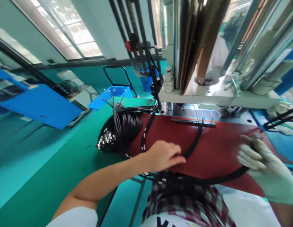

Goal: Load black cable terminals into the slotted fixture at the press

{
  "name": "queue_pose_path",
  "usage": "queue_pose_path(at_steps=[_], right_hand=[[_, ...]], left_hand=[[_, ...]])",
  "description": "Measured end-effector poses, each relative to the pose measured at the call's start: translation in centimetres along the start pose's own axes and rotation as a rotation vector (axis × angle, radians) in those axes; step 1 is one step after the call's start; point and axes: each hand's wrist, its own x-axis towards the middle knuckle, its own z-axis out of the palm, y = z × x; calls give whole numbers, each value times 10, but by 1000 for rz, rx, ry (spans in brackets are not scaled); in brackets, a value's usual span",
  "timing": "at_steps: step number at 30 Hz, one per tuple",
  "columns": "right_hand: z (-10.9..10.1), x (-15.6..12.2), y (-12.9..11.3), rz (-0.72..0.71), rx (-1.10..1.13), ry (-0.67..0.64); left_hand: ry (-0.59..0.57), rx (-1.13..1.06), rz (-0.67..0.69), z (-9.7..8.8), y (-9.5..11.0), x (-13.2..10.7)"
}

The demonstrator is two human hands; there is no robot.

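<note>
- Bare left fingers (178, 157) drawn together and laid palm-down over the black cable bundle (195, 142); impossible to tell whether pinching it or only pressing it flat.
- Gloved right fingers (249, 156) curled shut around the same bundle at its far end, near the mat's right edge.
- Left hand (166, 156) and right hand (262, 164) well apart, with the bundle sagging in a long loop between them along the mat's near edge.
- From under the left fingertips, another stretch of the bundle climbing across the red mat (222, 148) to the machine base (208, 94).
- Step in hand, judging by the grips: spreading and guiding one bundle over the mat.
- Any further pull calling for a firm right grip and a steady left guide, to keep the loop from snagging.
- Left of the mat, a heap of black cables (122, 129) with pale connectors, resting on the green table (54, 170).
- Farther out, a blue tray (42, 105) on the left and another person's gloved hand (278, 108) at the right edge.
</note>
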Motion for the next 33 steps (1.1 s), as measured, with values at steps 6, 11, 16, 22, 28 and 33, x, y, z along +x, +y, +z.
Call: queue_pose_path(at_steps=[6,11,16,22,28,33], right_hand=[[37,40,24,132,203,-111],[37,30,22,88,-262,-249],[37,15,1,62,-570,-335],[36,22,13,15,-445,-220],[36,25,21,39,-376,-212],[44,27,23,-31,-400,-216]], left_hand=[[261,0,65,12,-50,105],[273,57,66,25,-40,142],[171,193,-82,37,-62,165],[203,75,-51,46,-78,169],[275,-431,-10,32,-15,139],[-11,-1069,-163,35,32,138]])
